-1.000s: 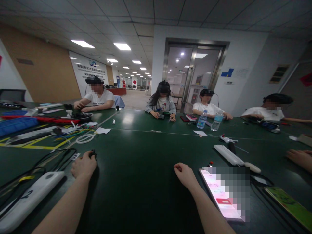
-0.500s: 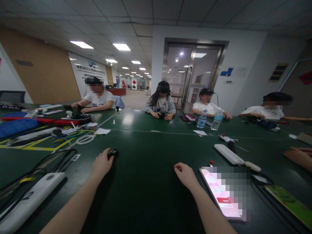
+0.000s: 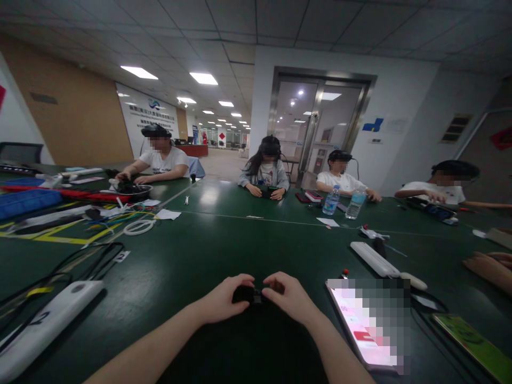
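My left hand (image 3: 224,298) and my right hand (image 3: 286,296) meet low in the middle of the view, over the dark green table (image 3: 192,256). Between their fingers is a small black object (image 3: 250,296), mostly hidden by my fingers, so its exact kind is unclear. Just right of my right hand lies a smartphone (image 3: 364,325) with a lit pink screen, partly pixelated. A white power strip (image 3: 50,320) marked with a 2 lies to the left of my hands, with black cables beside it.
Another white power strip (image 3: 372,258) lies at right, and a co-worker's hand (image 3: 488,269) rests at the right edge. Further along are a blue tray (image 3: 28,202), wires, water bottles (image 3: 332,200) and several seated people wearing headsets.
My left hand has moved right across the table, carrying the small black object to my right hand. Both hands now hold it together at the centre.
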A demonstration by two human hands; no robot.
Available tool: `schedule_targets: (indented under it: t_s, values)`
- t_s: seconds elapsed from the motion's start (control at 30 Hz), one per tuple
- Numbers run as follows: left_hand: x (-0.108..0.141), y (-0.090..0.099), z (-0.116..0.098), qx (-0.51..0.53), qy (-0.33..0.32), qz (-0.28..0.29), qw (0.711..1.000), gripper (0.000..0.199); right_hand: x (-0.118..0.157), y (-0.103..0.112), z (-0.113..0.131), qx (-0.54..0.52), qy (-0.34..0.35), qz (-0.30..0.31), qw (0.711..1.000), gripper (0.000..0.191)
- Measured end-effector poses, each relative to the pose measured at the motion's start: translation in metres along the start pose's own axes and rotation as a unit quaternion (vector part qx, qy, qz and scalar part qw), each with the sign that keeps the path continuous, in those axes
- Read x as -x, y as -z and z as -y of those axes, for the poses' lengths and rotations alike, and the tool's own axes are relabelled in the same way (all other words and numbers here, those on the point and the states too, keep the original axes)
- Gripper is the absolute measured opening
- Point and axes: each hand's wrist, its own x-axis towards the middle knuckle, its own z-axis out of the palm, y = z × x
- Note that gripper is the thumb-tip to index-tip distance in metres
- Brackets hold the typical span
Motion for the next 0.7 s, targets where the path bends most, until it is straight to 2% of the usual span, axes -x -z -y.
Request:
schedule_targets:
  t_s: [0.1,0.2,0.53,0.63,0.7]
  values:
    - [-0.002,-0.001,0.005,0.007,-0.012,-0.003,1.0,0.056,0.003,-0.006,0.01,0.029,0.036,0.056,0.997,0.026]
    - [-0.002,-0.001,0.005,0.008,-0.012,-0.001,1.0,0.057,0.004,-0.008,0.011,0.044,0.037,0.081,0.995,0.025]
    - [-0.003,0.0,0.007,0.016,-0.004,0.008,1.0,0.058,0.003,-0.013,0.01,0.029,0.035,0.08,0.996,0.018]
    - [-0.003,0.001,0.008,0.024,-0.003,0.015,1.0,0.059,-0.005,-0.016,0.001,-0.068,0.005,0.013,0.998,0.02]
    - [-0.003,0.001,0.007,0.025,0.0,0.015,1.0,0.059,-0.014,-0.013,-0.014,-0.178,-0.054,-0.117,0.976,0.028]
